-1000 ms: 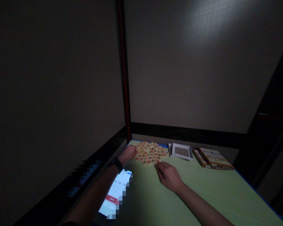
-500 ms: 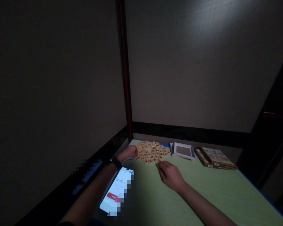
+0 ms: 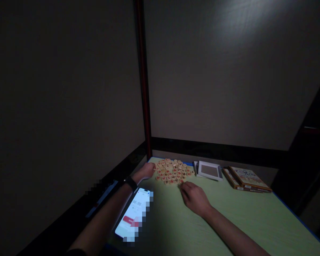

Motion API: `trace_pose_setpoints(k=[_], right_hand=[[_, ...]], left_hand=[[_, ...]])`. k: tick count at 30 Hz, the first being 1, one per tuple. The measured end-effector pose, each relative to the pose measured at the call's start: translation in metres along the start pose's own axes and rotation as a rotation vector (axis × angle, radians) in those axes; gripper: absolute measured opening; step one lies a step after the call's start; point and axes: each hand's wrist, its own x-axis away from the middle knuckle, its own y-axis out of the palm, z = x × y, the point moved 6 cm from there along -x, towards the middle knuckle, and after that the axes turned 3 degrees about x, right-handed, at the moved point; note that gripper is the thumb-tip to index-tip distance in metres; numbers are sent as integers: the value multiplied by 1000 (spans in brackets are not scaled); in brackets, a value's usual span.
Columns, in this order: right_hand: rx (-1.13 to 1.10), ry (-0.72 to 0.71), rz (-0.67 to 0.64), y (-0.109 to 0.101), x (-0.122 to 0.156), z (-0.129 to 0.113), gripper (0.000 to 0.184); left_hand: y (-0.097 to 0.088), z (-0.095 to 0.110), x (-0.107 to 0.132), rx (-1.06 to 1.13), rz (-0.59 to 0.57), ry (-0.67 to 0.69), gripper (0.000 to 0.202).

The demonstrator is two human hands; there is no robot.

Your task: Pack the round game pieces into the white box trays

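Round wooden Chinese chess pieces [image 3: 173,174] lie in a loose cluster toward the back of the green table, many showing red or dark characters and some plain side up. At the cluster's left edge is my left hand [image 3: 148,170], closed, its fingertips beside the outer pieces and mostly hidden. My right hand [image 3: 193,196] rests on the table at the near right edge, fingers curled in, fingertips close to the nearest pieces. What either hand holds, if anything, cannot be made out. A dark watch [image 3: 130,184] circles my left wrist.
By my left forearm lies a phone [image 3: 136,213] with a lit timer screen, partly pixelated. White shallow box parts [image 3: 209,170] stand behind the cluster's right side. Two flat printed boxes [image 3: 246,177] sit farther right on the green table [image 3: 245,213]. Walls close off the left and back.
The view has shifted slightly, so the table's contents sit a little farther right. Both hands keep nearly the same place and pose beside the pieces.
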Motion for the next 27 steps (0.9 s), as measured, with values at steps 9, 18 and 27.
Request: trace_pose_setpoints(k=[9, 18, 27], right_hand=[[-1, -1, 2, -1, 1, 0, 23], [6, 8, -3, 0, 0, 0, 22], [17, -13, 6, 1, 1, 0, 22]], left_hand=[[10, -7, -3, 130, -44, -73, 30], [12, -4, -6, 55, -49, -51, 23], [8, 0, 3, -37, -99, -17, 43]])
